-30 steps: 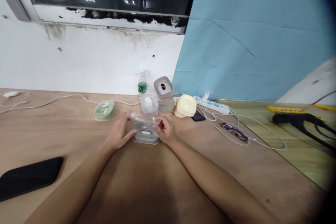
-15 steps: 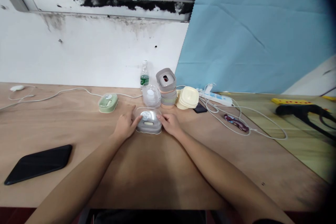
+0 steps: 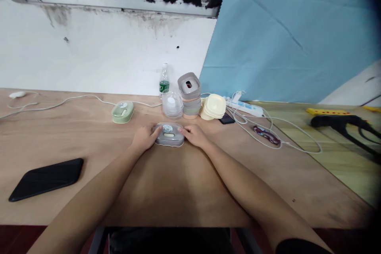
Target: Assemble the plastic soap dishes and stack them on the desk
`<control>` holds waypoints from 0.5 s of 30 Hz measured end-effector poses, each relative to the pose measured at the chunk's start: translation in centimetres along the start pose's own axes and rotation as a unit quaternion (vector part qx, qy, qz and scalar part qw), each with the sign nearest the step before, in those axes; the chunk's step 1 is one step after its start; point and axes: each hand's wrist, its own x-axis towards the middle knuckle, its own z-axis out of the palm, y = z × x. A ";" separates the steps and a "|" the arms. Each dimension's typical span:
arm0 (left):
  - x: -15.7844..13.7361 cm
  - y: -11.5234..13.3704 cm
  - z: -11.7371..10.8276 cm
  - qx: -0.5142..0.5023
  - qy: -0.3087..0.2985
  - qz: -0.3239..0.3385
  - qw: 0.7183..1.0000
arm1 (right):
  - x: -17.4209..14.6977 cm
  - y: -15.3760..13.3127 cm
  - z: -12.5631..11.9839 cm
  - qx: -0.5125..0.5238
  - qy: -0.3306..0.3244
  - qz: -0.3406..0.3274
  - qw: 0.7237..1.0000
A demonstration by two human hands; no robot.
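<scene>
- A grey, rounded-oblong plastic box point(image 3: 169, 142) is framed between both hands on the brown wooden table point(image 3: 178, 190), long axis running hand to hand, neither nearer.
- Its ends are held by left hand point(image 3: 145, 137) and right hand point(image 3: 195, 135), fingers half-curled.
- Round white sticker point(image 3: 167, 128): no writing can be read.

The brown table point(image 3: 172, 190) bears a flat black object point(image 3: 47, 178) at near left; a green box point(image 3: 123, 113) left of centre; a grey, clear-lidded box point(image 3: 169, 140) at centre; beyond, clear lids point(image 3: 172, 106), stacked containers point(image 3: 192, 105), cream pieces point(image 3: 215, 106), a bottle point(image 3: 164, 85).
</scene>
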 end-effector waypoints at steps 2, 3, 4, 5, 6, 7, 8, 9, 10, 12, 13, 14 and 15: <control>0.1 0.0 0.0 -0.002 -0.002 -0.014 1.000 | 0.1 -0.1 0.0 -0.005 0.002 0.003 1.000; 0.1 0.0 0.0 -0.001 0.000 -0.017 1.000 | 0.1 -0.2 0.1 -0.007 0.003 0.005 1.000; 0.2 -0.1 0.0 0.000 0.001 -0.021 1.000 | 0.1 -0.3 0.1 -0.009 0.005 0.007 1.000; 0.2 -0.1 0.0 0.001 0.002 -0.026 1.000 | 0.2 -0.4 0.1 -0.012 0.007 0.009 1.000; 0.3 -0.2 0.0 0.002 0.003 -0.029 1.000 | 0.2 -0.4 0.1 -0.016 0.009 0.010 1.000; 0.3 -0.2 0.1 0.003 0.004 -0.033 0.999 | 0.2 -0.5 0.2 -0.020 0.011 0.013 1.000; 0.3 -0.3 0.1 0.003 0.007 -0.036 0.999 | 0.2 -0.6 0.2 -0.024 0.013 0.018 0.999; 0.4 -0.4 0.1 0.003 0.010 -0.040 0.999 | 0.2 -0.6 0.2 -0.029 0.015 0.024 0.999; 0.4 -0.4 0.1 0.003 0.012 -0.044 0.999 | 0.2 -0.7 0.3 -0.032 0.015 0.031 0.999; 0.5 -0.4 0.1 0.004 0.015 -0.052 0.998 | 0.3 -0.8 0.3 -0.040 0.017 0.050 0.998; 0.5 -0.4 0.1 0.006 0.016 -0.056 0.998 | 0.4 -0.8 0.3 -0.044 0.017 0.061 0.997; 0.5 -0.4 0.0 0.007 0.016 -0.059 0.998 | 0.4 -0.9 0.4 -0.046 0.017 0.070 0.996; 0.6 -0.4 0.0 0.009 0.015 -0.062 0.998 | 0.5 -0.9 0.4 -0.047 0.017 0.076 0.996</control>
